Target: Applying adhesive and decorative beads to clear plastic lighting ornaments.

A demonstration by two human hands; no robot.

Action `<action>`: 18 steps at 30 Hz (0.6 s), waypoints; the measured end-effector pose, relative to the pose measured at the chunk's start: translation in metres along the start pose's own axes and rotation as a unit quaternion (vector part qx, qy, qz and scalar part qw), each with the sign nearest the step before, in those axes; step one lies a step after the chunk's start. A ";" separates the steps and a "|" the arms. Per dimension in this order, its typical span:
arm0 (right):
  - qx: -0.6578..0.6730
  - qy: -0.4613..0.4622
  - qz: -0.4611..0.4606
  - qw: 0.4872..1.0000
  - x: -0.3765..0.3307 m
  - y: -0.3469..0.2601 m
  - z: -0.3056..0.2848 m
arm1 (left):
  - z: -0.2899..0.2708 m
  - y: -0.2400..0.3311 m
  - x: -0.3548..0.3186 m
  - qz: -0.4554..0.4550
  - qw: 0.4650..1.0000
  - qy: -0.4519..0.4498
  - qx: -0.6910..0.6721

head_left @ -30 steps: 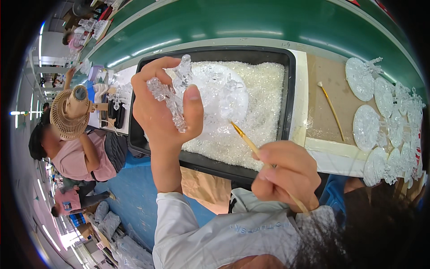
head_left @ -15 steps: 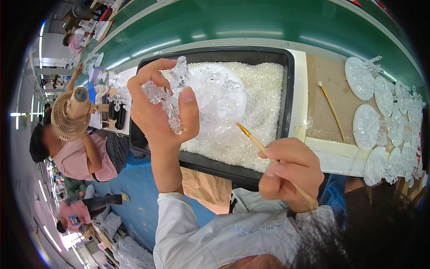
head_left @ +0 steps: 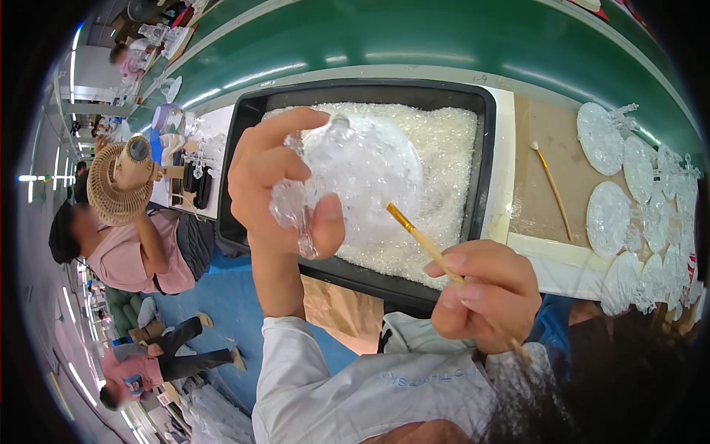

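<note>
My left hand is closed around the knobbly stem of a clear plastic figure with a round disc base. The disc faces up toward me, over a black tray of clear, glittery granules. In my right hand is a thin paintbrush with a wooden handle, pinched between thumb and fingers. Its tip lies at the lower right part of the disc; I cannot tell whether it touches. Part of the stem is hidden behind my left fingers.
Right of the tray, a second brush rests on a brown board. Several clear disc-based pieces stand crowded at the far right. On the left are a beige fan and a seated person in pink. A green surface runs behind.
My left hand has turned the clear figure and shifted slightly right and down, so the stem points differently. The brush has moved slightly down with my right hand. A person in the background has moved.
</note>
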State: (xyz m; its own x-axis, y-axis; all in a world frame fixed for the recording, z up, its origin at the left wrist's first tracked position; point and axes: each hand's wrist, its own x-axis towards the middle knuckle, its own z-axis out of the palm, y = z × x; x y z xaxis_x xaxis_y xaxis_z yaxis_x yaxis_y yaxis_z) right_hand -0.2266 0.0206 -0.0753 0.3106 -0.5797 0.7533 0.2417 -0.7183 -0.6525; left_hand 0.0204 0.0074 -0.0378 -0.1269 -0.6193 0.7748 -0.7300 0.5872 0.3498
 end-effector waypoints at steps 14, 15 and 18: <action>-0.078 -0.018 -0.017 0.997 0.009 0.002 0.016 | 0.004 0.014 0.003 0.112 0.992 0.005 0.052; -0.078 -0.018 -0.017 0.997 0.009 0.002 0.016 | 0.004 0.014 0.004 0.111 0.992 0.006 0.052; -0.079 -0.010 -0.043 0.996 0.008 0.004 0.015 | 0.003 0.016 0.006 0.125 0.990 -0.015 0.063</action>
State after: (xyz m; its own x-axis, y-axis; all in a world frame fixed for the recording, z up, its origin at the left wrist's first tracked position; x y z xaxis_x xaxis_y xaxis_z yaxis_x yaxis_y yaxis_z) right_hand -0.2091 0.0185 -0.0734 0.3132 -0.5074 0.8028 0.1206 -0.8172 -0.5636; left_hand 0.0063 0.0113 -0.0286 -0.3323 -0.4789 0.8125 -0.7511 0.6554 0.0792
